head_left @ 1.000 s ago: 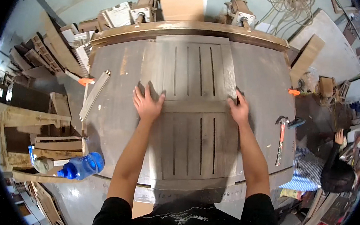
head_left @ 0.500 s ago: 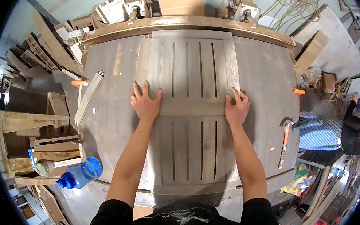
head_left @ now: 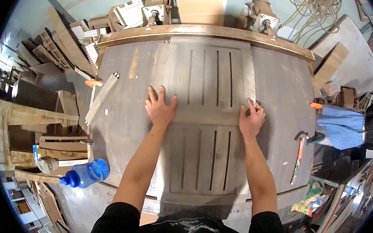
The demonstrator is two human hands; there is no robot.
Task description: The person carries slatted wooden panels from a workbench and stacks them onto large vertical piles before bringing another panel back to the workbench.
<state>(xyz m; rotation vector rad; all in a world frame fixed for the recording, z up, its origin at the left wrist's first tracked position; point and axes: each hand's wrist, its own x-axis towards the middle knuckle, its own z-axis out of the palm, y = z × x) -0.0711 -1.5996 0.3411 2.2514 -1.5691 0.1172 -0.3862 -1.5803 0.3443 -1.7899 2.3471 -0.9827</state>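
A long, grey-brown wooden door panel (head_left: 207, 117) with two groups of dark vertical slots lies flat on the worktable in front of me. Against its left edge rests my left hand (head_left: 160, 109), palm down, fingers spread over the side and thumb on the panel. Opposite it, my right hand (head_left: 252, 121) lies at the right edge, its fingers apart and slightly bent over that side. Both hands are about level with the cross rail between the slot groups. The undersides of the fingers are hidden.
The worktable (head_left: 119, 133) has a metal bar (head_left: 210, 31) along its far side, with two cylinders (head_left: 157, 13) behind. A wood strip (head_left: 102, 99) lies left; a hammer (head_left: 299, 158) lies right. A blue water jug (head_left: 86, 173) stands near left. A person (head_left: 343, 124) is beyond the right edge.
The whole view has shifted slightly down and to the right. My hands stay at the same places on the panel. The person at the right has changed posture, an arm no longer stretched out.
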